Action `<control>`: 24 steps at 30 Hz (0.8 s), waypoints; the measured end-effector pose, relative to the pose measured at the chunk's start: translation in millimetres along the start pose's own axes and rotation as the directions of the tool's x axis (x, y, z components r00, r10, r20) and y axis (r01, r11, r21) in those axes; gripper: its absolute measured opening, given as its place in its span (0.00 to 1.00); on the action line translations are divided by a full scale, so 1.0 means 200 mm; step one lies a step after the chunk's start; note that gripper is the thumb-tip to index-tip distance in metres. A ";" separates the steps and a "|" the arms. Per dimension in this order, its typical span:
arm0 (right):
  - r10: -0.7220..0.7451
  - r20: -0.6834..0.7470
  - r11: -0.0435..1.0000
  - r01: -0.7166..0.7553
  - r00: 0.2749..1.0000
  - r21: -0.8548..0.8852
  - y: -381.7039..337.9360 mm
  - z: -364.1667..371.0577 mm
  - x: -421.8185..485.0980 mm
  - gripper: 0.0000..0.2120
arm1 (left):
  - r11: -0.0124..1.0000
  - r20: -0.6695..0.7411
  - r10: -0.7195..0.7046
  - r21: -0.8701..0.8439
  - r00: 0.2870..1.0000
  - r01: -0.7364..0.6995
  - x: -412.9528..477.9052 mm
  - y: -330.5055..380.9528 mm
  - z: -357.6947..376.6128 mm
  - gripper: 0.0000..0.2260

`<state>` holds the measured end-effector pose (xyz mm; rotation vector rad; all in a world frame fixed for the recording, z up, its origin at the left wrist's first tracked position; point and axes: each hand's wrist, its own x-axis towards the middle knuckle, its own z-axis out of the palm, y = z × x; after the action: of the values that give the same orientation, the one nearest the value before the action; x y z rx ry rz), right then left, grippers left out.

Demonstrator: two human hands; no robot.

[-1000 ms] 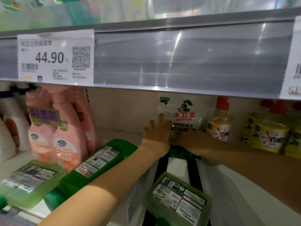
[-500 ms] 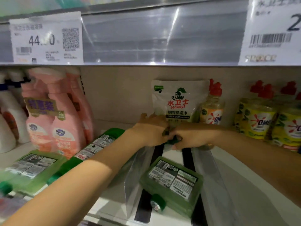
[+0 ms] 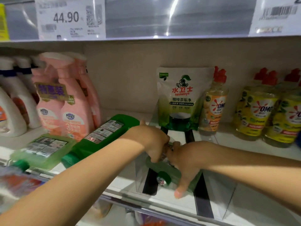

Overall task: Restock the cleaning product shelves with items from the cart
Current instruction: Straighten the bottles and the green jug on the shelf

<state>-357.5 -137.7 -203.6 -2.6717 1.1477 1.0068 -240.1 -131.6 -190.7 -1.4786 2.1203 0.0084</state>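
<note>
Beige back panel (image 3: pixel 127 75) behind a white shelf (image 3: pixel 241 144), glossy price rail (image 3: pixel 203 18) overhead, glare-streaked.

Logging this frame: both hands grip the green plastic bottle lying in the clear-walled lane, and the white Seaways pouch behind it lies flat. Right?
Not flat: the head view shows the white Seaways pouch standing upright. The rest holds: the left hand and right hand both grip the green plastic bottle lying in the clear-walled lane.

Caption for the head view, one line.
Left hand and right hand grip a green bottle lying on the shelf before a Seaways pouch.
</note>
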 end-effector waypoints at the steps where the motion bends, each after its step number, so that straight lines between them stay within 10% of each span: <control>1: 0.009 0.010 1.000 -0.009 1.000 -0.010 -0.02 0.01 0.02 0.52 | 1.000 -0.011 -0.008 0.014 1.000 0.008 0.00 0.01 0.00 0.29; 11: -0.107 0.068 0.867 0.060 0.992 0.494 0.16 -0.06 -0.05 0.37 | 0.948 -0.084 0.170 -0.258 0.982 -0.186 -0.03 -0.07 0.00 0.26; 16: -0.085 -0.207 0.748 0.199 0.975 0.633 0.25 -0.07 -0.14 0.21 | 0.882 -0.393 0.154 -0.358 0.907 -0.305 -0.05 -0.10 0.03 0.17; 24: 0.144 -0.583 0.824 0.229 0.799 0.518 0.24 0.08 -0.17 0.14 | 0.913 -0.407 0.055 -0.350 0.912 -0.211 -0.07 -0.10 0.07 0.14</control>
<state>-415.0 -145.7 -188.4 -2.5062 1.1965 -0.2561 -213.3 -123.3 -190.4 -1.6565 2.6652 0.2157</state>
